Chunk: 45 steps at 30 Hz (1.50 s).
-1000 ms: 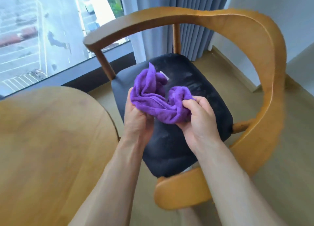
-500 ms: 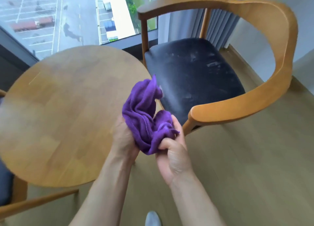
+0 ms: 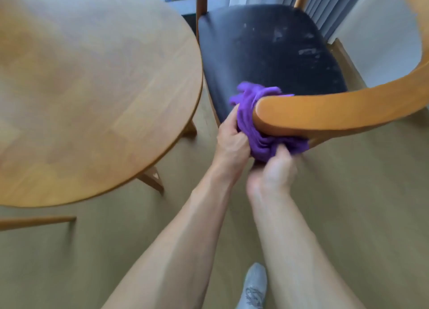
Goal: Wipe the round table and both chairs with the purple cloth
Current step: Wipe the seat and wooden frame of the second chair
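While the purple cloth (image 3: 257, 123) was bunched around the rounded end of the chair's (image 3: 267, 48) wooden armrest (image 3: 325, 113), both hands had it in a closed grasp: the left hand (image 3: 232, 139) gripped the wad from the 9 o'clock side of the armrest tip, and the right hand (image 3: 276, 169) pinched it from below at about 6 o'clock. The right hand was blurred, so the exact curl of its fingers could not be made out.

Judging progress, the armrest wipe looked to be the step in hand. The black seat, at 12 o'clock from the hands, carried pale smears and specks (dust or scuffs, hard to say which), so it probably needed wiping yet. The round worktop (image 3: 92, 88), at 10 o'clock, showed no clear dirt, but whether it had been wiped could not be told. Of the second chair only a wooden rail (image 3: 34, 220) showed at 8 o'clock near the frame's edge; its condition was hidden.

No brand, label or readable writing showed anywhere. A grey shoe (image 3: 254, 285) at 6 o'clock had laces but no legible mark.
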{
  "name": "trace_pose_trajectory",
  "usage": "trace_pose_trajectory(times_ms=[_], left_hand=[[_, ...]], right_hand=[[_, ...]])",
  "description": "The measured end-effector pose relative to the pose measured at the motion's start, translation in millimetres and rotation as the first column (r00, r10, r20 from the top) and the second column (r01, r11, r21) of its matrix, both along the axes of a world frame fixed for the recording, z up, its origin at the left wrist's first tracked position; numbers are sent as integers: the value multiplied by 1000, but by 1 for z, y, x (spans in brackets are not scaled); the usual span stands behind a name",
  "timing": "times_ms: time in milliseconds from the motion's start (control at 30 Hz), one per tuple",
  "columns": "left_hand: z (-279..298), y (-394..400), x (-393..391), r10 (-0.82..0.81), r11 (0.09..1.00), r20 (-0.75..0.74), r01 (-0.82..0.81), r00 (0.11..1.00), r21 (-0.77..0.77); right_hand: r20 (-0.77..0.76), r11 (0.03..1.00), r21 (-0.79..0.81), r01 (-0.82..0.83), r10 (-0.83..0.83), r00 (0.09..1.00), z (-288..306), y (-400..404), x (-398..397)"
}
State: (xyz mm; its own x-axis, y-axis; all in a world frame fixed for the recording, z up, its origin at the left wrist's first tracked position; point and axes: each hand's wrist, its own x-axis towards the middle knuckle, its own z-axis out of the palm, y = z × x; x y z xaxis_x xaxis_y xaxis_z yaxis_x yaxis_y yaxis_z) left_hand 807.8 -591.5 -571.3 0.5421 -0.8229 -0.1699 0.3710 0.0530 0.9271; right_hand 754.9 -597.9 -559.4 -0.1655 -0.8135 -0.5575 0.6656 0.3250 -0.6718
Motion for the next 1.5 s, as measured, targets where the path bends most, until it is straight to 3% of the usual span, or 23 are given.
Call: trace_pose_trajectory(times_ms=[100, 233, 333, 467, 533, 600, 667, 733, 833, 933, 1033, 1233, 1367, 1500], left_hand=[[-33, 0, 1, -12, 995, 147, -3, 989, 103], [-47, 10, -5, -51, 957, 217, -15, 975, 290], [-33, 11, -5, -37, 961, 199, -20, 979, 276], [-4, 11, -3, -11, 992, 178, -12, 984, 126], [-7, 11, -4, -5, 995, 185, -13, 983, 97], [-21, 10, -5, -26, 987, 207, -7, 978, 158], [-35, 10, -7, -55, 963, 213, -5, 975, 270], [-37, 13, -9, -20, 943, 186, -44, 982, 331], [-24, 22, -7, 108, 975, -26, -101, 994, 199], [3, 42, -3, 185, 983, -252, -174, 950, 64], [30, 68, -1, 249, 963, -356, -270, 901, -10], [115, 81, 17, 222, 964, -148, -240, 964, -116], [175, 42, 17, 280, 949, -19, -280, 960, -144], [223, -14, -1, 330, 913, -7, -321, 944, -251]], right_hand=[[-166, 994, -53, -96, 86, 982, -28, -2, 12], [-379, 950, 103, -296, 313, 871, -43, 2, 5], [-313, 944, 73, -321, 327, 892, -34, 2, -6], [-112, 963, -163, -214, 197, 974, -10, 3, -13], [-140, 952, -207, -225, 199, 970, -12, 5, -11], [-308, 933, -150, -326, 269, 912, -24, 2, -8], [-442, 891, 7, -455, 411, 797, -33, -3, -10], [-439, 845, 151, -512, 522, 731, -36, -7, -17], [-332, 857, 145, -495, 514, 791, -26, -5, -32], [-137, 869, 94, -486, 495, 858, 2, 8, -41], [-6, 824, 73, -562, 564, 826, 38, 29, -42], [86, 701, -158, -695, 711, 698, 129, 26, -36], [14, 667, -297, -683, 719, 695, 188, -25, -40], [-136, 632, -360, -687, 692, 708, 241, -85, -59]])
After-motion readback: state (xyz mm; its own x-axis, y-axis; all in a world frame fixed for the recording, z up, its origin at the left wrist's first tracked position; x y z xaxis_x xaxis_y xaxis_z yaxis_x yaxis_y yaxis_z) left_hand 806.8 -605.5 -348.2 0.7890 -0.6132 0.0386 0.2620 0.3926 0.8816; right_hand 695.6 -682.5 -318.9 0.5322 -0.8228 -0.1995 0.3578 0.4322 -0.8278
